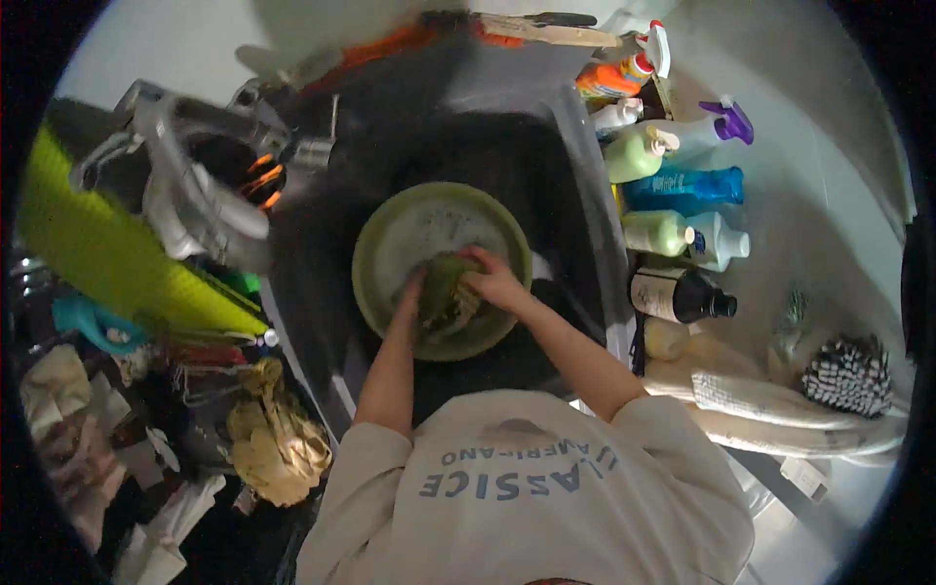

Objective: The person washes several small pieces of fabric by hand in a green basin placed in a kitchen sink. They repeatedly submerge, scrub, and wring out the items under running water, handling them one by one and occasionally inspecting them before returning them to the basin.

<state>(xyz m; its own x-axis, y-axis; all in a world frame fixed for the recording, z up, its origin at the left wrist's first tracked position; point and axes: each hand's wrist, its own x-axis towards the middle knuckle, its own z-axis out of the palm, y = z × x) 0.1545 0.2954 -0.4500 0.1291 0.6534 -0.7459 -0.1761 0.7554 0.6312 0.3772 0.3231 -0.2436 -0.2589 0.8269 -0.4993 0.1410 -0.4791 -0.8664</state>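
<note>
A round green basin (pixel 368 252) holding cloudy, sudsy water stands in a dark sink (pixel 578 241). Inside the basin, a wet green cloth item (pixel 442 281) with a paler, tufted part lies between my two hands. My right hand (pixel 495 279) grips its right side, fingers curled over the top edge. On the other side my left hand (pixel 412 290) presses against the item; the fingers of that hand are partly hidden by it and the water.
Spray and pump bottles (pixel 632 157) line the sink's right ledge, with a dark bottle (pixel 676 295) nearer me. A faucet (pixel 241 128) reaches in from the upper left. Brushes (pixel 541 33) lie behind the sink. Left are a yellow-green mat (pixel 139 256) and a crumpled golden bag (pixel 281 446).
</note>
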